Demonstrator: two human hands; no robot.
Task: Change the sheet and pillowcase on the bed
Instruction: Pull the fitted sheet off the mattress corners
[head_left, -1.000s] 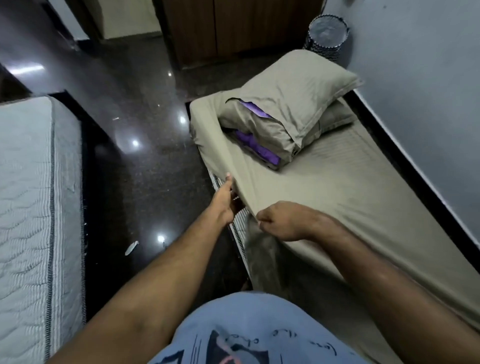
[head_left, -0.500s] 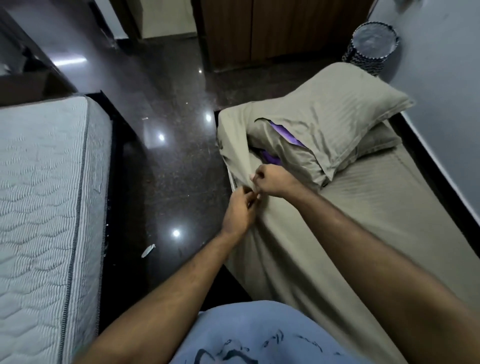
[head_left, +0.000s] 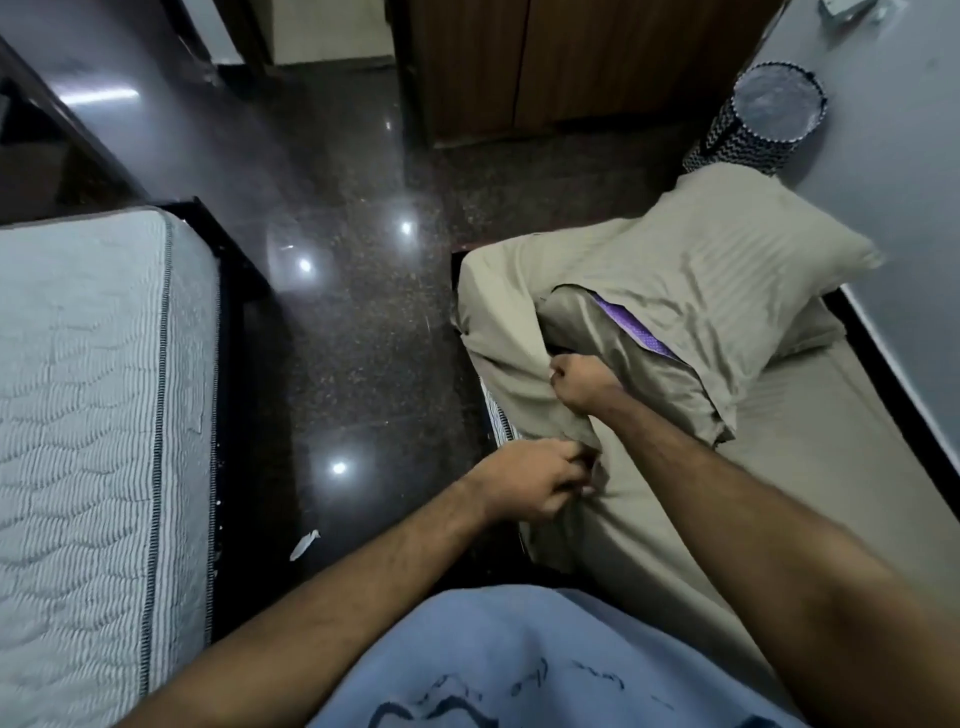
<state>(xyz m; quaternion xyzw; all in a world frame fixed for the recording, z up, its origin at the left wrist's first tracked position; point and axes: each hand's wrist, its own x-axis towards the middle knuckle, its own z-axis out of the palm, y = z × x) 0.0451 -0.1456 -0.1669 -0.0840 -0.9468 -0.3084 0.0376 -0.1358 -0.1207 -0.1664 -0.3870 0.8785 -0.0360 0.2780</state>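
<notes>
Sheet gripped along the bed's left edge.
My left hand (head_left: 540, 486) and right hand (head_left: 579, 382) are clenched on the olive sheet (head_left: 649, 499); soft, light cloth, best taken by bunched edge folds.

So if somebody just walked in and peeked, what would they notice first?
Probably the two hands: the left hand and right hand both bunch up the tan sheet at the bed's near edge. Just beyond them, a pillow shows purple peeking out of its tan case. Across the shiny floor on the left sits a bare mattress.
</notes>
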